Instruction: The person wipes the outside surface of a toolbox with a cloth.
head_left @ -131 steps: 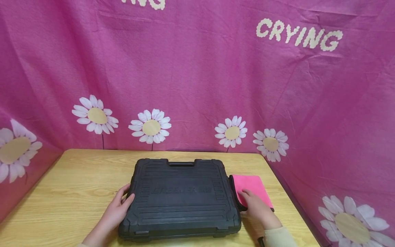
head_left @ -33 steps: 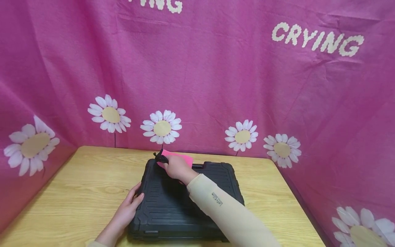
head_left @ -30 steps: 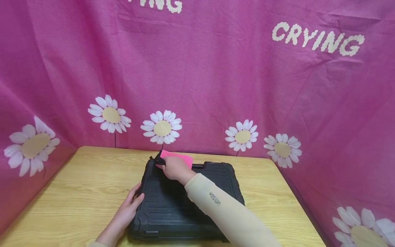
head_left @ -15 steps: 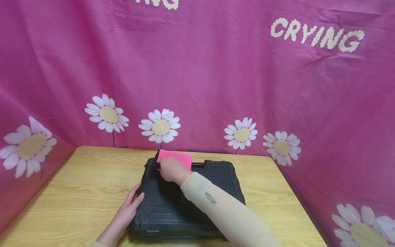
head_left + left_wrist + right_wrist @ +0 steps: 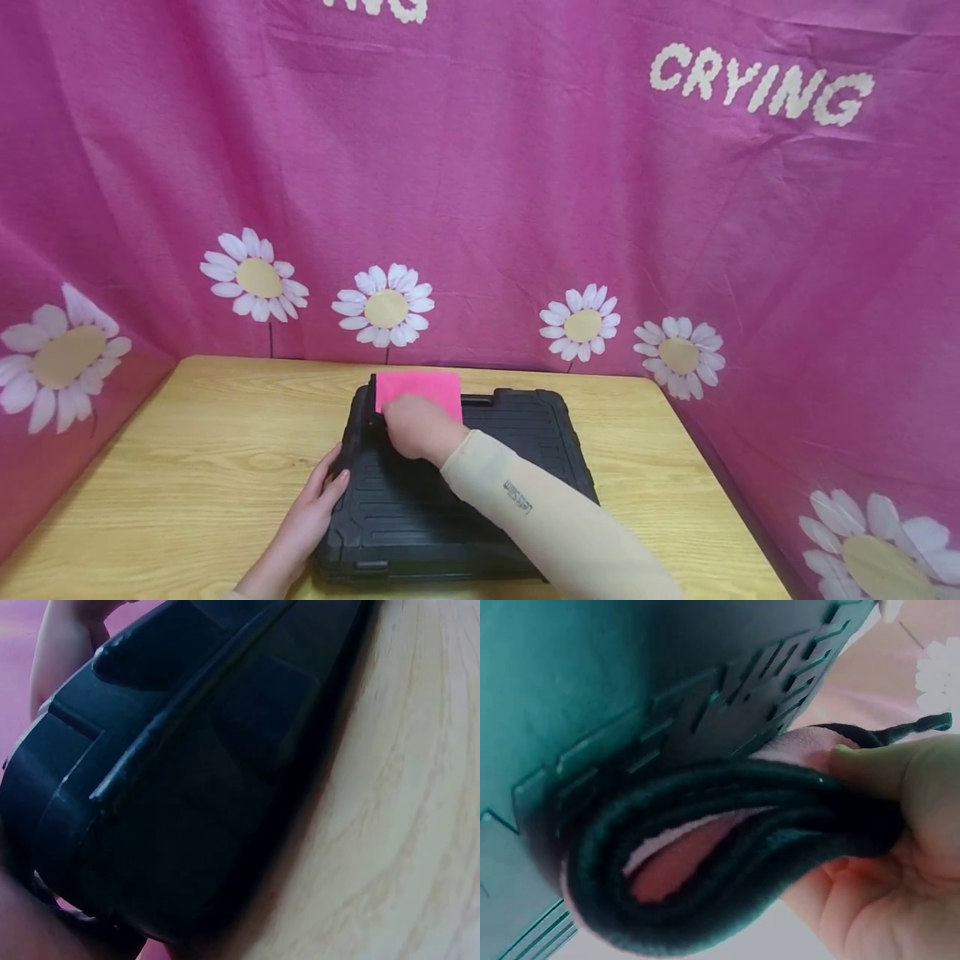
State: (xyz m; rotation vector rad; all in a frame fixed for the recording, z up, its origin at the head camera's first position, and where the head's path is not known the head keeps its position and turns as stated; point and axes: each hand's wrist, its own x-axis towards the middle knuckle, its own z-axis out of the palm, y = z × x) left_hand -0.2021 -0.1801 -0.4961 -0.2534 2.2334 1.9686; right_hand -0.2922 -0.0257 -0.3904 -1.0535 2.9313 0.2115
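A black hard plastic carrying case [image 5: 442, 517] with a ribbed lid lies on the table, its handle towards the back. My left hand [image 5: 311, 504] holds the case's left side, thumb at the lid's edge. In the left wrist view the dark side wall of the case [image 5: 187, 825] fills the middle. Over the lid's far left part, my right hand [image 5: 423, 429] grips a folded pink cloth [image 5: 427, 390] with black edging. The right wrist view shows the thumb pressing the cloth's doubled black edge [image 5: 705, 780] close against the lid, with a short black cord sticking out.
The light wood table [image 5: 202, 467] extends on both sides of the case. Right behind and beside it hangs a magenta curtain [image 5: 480, 183] with daisies and lettering. My right forearm in a beige sleeve [image 5: 555, 517] crosses over the case.
Earlier the cloth lay right of the case under my right hand; now it is over the lid's far left. Within the last second it has shifted slightly left and nearer. My left hand stays.
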